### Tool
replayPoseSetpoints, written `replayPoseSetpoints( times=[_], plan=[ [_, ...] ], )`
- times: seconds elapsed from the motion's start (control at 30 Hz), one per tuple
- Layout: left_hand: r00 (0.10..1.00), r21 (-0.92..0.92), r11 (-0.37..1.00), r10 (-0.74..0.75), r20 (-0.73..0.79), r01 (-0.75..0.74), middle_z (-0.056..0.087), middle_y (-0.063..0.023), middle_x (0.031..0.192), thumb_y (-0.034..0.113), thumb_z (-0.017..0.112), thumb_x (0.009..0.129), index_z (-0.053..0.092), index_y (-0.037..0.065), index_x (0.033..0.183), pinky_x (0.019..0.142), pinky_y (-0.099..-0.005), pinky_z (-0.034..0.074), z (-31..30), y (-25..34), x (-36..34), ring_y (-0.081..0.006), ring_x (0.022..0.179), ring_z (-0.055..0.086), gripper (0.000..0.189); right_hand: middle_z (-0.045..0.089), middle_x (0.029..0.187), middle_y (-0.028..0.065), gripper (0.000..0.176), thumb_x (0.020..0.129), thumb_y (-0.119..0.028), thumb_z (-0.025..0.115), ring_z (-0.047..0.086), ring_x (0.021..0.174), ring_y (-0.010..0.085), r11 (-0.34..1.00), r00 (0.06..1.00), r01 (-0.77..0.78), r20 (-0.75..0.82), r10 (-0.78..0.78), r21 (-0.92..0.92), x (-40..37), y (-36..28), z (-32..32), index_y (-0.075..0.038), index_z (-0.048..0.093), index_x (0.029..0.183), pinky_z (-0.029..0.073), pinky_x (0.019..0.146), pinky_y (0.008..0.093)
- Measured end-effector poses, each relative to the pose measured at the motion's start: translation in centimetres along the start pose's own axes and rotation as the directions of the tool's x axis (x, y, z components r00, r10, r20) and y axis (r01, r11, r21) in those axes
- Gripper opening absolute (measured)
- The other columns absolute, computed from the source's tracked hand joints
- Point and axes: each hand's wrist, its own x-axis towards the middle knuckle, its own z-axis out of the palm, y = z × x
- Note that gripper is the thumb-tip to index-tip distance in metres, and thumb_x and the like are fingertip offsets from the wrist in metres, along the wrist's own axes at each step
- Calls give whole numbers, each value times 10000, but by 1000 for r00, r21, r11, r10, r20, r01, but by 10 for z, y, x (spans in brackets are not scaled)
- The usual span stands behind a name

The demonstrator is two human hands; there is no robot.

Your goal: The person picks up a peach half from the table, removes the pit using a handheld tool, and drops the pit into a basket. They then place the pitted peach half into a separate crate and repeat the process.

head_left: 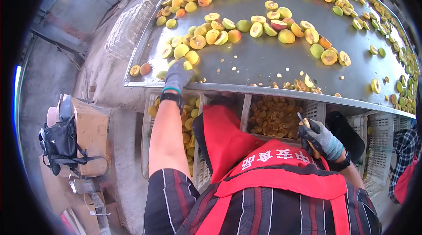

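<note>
The left hand (178, 76), gloved in grey, reaches over the near edge of the metal table (246, 65), close to its left corner. Its fingers are at a yellow fruit piece (187, 65), but whether they grip it or only touch it cannot be told. The right hand (320, 137), also gloved, hangs just off the table's near edge, closed round a tool (304, 123) with a wooden handle; the metal tip points up toward the table, likely to keep it ready and clear of the body.

Halved fruit (285, 36) lies across the middle of the table in a loose band, with more along its far side, so the nearer pieces are probably within easier reach. Below the table's near edge, one crate (202, 171) holds fruit and another (314, 109) holds brown scraps (272, 116), seemingly set there so pieces need travel only a little way.
</note>
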Motion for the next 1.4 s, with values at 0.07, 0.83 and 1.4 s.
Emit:
replayPoseSetpoints(
  times=[0.07, 0.83, 1.4],
  plan=[
    [983, -514, 844, 184, 11, -153, 621, -136, 1027, 156, 650, 770, 549, 48, 1149, 742, -315, 494, 5, 17, -17, -232, 949, 605, 406, 531, 627, 19, 250, 905, -290, 525, 521, 528, 100, 998, 998, -61, 34, 60, 9, 0, -2, -1, -44, 511, 947, 403, 441, 241],
    [754, -687, -457, 623, 205, 565, 535, -56, 1067, 359, 474, 913, 392, 91, 1302, 638, -244, 460, 28, 203, -175, -152, 825, 558, 480, 606, 876, 229, 343, 839, -268, 606, 588, 849, 382, 736, 738, 534, -196, -646, -416, 19, -17, 14, -21, 522, 1063, 473, 717, 396],
    [916, -976, -216, 392, -84, 3, 555, -99, 1084, 398, 433, 940, 476, 21, 1180, 818, -333, 483, 41, 209, -176, -189, 942, 568, 450, 604, 929, 199, 311, 829, -229, 579, 602, 839, 361, 980, 982, 191, -2, -191, -60, 16, -27, 30, -30, 529, 1062, 481, 742, 396]
  ],
)
